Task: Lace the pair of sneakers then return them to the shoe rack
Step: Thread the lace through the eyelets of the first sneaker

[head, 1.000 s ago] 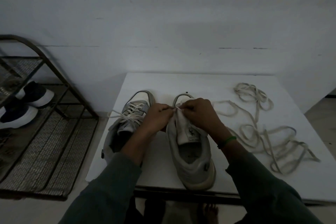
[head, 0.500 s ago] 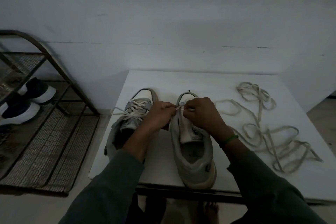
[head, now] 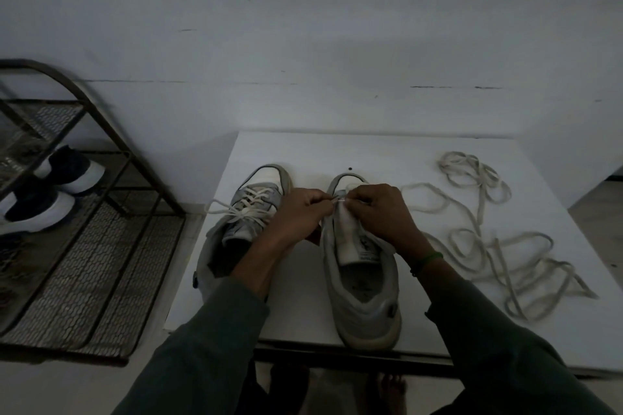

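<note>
- Dim light; I am reading this from the head view only.
- Laced sneaker: grey upper, white toe cap, pale lace criss-crossed over the front. One lace end trails off toward the desk's left edge. It stands on the left part of the white desk, toe toward the wall.
- Unlaced sneaker: same grey make, pale tongue pulled up, collar wide. It stands just beside the first, parallel to it, with its heel at the desk's near edge.
- Left hand: fingers curled, pinching a thin white lace end at the left side of the unlaced sneaker's front eyelets. Its forearm crosses over the heel of the laced sneaker.
- Right hand: fingers curled, pinching the same bit of lace from the other side. The knuckles sit over the toe end of the tongue. A green band is on that wrist.
- The two hands nearly meet above the sneaker's forefoot; I cannot tell which eyelet the lace passes through.
- Loose lace: long, pale, lying in tangled loops on the right part of the desk.
- Shoe rack: dark metal with mesh shelves, on the floor left of the desk. It carries dark shoes with white soles.
</note>
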Available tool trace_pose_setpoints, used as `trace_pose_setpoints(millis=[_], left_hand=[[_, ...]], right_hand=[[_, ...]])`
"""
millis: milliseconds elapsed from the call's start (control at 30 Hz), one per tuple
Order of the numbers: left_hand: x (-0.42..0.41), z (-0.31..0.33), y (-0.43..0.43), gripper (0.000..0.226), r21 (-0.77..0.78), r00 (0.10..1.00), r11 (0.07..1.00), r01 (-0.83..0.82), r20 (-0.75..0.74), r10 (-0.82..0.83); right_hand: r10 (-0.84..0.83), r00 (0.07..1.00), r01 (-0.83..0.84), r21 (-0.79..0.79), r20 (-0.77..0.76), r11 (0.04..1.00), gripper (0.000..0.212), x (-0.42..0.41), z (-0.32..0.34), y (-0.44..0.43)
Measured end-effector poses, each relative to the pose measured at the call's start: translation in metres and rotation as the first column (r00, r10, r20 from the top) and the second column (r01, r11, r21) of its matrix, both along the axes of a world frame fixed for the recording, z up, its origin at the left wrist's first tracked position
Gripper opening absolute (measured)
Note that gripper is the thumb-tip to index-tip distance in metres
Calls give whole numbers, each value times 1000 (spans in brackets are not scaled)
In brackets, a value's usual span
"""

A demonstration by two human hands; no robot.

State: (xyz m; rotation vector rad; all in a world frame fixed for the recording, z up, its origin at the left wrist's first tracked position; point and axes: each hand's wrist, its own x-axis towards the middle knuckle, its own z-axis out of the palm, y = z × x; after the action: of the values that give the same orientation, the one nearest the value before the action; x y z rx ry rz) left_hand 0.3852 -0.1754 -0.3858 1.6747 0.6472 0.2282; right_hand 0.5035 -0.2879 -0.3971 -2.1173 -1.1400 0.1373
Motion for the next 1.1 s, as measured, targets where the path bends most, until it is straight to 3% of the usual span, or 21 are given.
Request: trace_pose_setpoints(millis=[100,200,367,467,567,600,667,700,733,800,833,867,900,933,967,1000,1033,1100], left_hand=[[0,3,-1,20,26,999,1000,-10,-30,11],[2,4,-2,31,58,998,998,-21,-62,24],[10,0,-8,17,149,993,982,-112,-22,117],[15,-7,-9,15,355,992,928,-109,-14,122],[15,-3,-10,13,535,971,811,-235,90,222],[14,9,-10,11,480,925,791,-379,227,305],[2,36,7,8,75,679,764,-641,520,518],[-10,46,40,9,-166,499,691,-704,576,647],[-22,47,78,19,-363,386,644,-673,571,725],[-45,41,145,54,-396,442,639,-660,483,756],[-50,44,153,51,-335,467,644,-688,476,746],[-47,53,132,31,-237,479,661,-712,524,704],[-35,52,99,9,-70,560,713,-697,567,603],[-22,48,69,2,130,686,776,-617,571,450],[-8,46,36,5,320,811,796,-513,484,329],[3,37,9,12,478,932,815,-328,306,196],[6,26,1,26,582,993,804,-119,75,92],[12,8,6,47,675,974,723,147,-225,12]], right_hand=[[0,999,1,-34,40,999,25,-3,-2,2],[-17,994,28,-102,108,994,19,-7,-5,4],[-56,991,70,-114,122,991,17,-10,-6,7],[-85,988,97,-93,129,991,12,-12,-4,5],[-117,986,133,-142,121,981,33,-12,0,1],[-132,985,151,-185,114,971,41,-11,2,-1],[-165,982,182,-222,92,958,52,-11,4,-4],[-184,980,198,-226,80,954,56,-12,4,-4],[-202,977,212,-231,69,950,60,-13,4,-5],[-228,972,233,-237,47,943,63,-14,4,-5],[-237,971,238,-238,31,942,64,-14,6,-5],[-242,970,238,-239,11,941,65,-13,7,-5],[-238,971,230,-239,-6,943,66,-12,9,-5],[-230,973,218,-240,-20,946,67,-11,10,-6],[-220,975,206,-242,-34,948,67,-11,11,-6],[-215,976,198,-243,-45,950,67,-10,11,-7],[-213,975,194,-242,-57,951,67,-10,11,-8],[-213,974,189,-236,-79,953,66,-10,10,-9]])
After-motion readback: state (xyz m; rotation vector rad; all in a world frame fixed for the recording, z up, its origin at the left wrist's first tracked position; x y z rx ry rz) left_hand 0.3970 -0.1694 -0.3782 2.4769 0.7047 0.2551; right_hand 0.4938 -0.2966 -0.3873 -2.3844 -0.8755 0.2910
